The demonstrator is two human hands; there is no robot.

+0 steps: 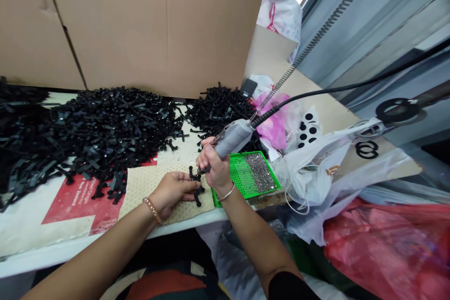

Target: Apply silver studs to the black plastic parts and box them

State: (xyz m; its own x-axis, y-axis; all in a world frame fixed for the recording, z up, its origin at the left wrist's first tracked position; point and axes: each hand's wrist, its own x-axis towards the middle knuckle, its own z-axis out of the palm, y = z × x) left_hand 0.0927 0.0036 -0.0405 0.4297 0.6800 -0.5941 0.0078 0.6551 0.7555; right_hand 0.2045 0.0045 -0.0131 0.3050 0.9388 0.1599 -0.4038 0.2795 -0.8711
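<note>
My left hand (176,192) is closed on a small black plastic part (197,198), pinning it against a beige dimpled mat (147,187). In my right hand (215,166) is a grey electric screwdriver (235,138), wrapped by my fingers and tilted. Its tip points down at the black part; whether a screw sits there is too small to tell. A coil spring (316,33) and a black cable (316,91) run from the tool's back end toward the upper right. Just right of the mat lies a green perforated tray (239,173) with many small metal screws (262,173).
Large heaps of black parts (119,126) cover the left and back of the table, before a tall cardboard sheet (140,23). At right are a pink bag (272,122), clear plastic bags (309,183), black round stickers (309,129) and a red bag (383,248) below.
</note>
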